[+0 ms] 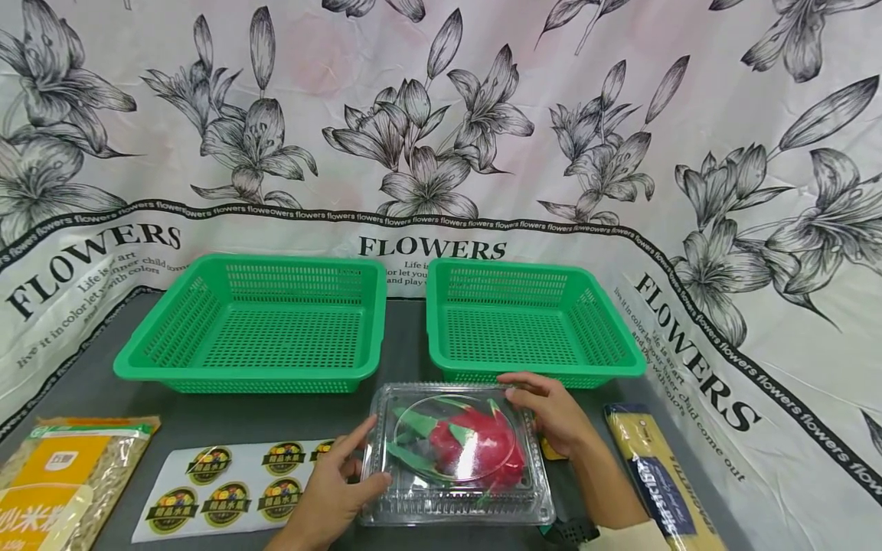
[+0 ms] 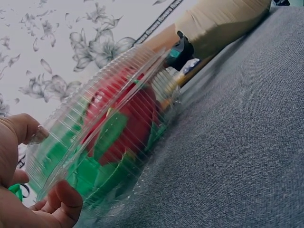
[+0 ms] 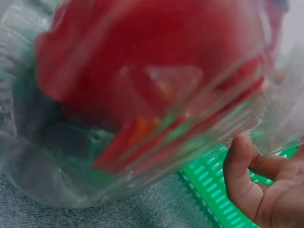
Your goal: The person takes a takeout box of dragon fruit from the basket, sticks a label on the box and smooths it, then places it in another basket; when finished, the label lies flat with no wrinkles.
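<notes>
A clear plastic clamshell box point(image 1: 458, 508) with its lid down stands at the table's front middle. Inside lies a red dragon fruit point(image 1: 482, 444) with green scales, seen through the lid. At the box's left side my left hand point(image 1: 334, 486) grips the edge, thumb on one side and fingers curled at the other, as the left wrist view shows. My right hand point(image 1: 554, 413) holds the far right corner, with fingertips along the rim. In the right wrist view the box point(image 3: 156, 185) is blurred and close, and the right hand's bent fingers point(image 3: 237, 164) meet its rim.
Two green plastic baskets point(image 1: 251, 376) stand behind the box, side by side. Left of it lie a sheet of round stickers point(image 1: 227, 497) and a bag with an orange label point(image 1: 55, 482). A spaghetti packet point(image 1: 658, 474) lies on the right. A flower-print cloth point(image 1: 427, 176) hangs behind.
</notes>
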`<state>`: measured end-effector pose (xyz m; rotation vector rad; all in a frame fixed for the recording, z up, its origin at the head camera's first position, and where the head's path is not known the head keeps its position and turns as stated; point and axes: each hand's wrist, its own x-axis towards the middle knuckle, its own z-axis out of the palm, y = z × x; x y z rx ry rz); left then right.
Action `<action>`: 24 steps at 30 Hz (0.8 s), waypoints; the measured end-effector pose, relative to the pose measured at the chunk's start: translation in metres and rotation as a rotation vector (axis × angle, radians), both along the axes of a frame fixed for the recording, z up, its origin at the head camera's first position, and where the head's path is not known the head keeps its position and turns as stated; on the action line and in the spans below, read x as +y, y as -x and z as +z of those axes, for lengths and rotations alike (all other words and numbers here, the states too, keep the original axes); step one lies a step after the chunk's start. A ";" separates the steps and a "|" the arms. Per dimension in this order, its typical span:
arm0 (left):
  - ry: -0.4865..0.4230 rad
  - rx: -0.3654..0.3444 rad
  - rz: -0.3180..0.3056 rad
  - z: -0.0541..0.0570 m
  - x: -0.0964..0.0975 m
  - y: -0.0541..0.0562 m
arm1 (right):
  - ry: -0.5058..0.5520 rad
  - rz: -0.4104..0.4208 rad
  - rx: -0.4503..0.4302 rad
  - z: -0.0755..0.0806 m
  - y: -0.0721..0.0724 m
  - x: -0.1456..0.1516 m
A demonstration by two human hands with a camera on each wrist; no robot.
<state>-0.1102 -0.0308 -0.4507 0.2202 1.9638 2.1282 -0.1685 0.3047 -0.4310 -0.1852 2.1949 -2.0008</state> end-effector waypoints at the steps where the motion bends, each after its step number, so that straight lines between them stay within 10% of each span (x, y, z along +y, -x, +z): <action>1: -0.003 0.003 0.000 0.000 0.000 0.000 | 0.005 0.008 0.001 0.000 0.000 0.000; 24: 0.019 0.018 -0.025 0.000 -0.002 -0.001 | 0.034 0.102 -0.019 -0.002 0.009 0.000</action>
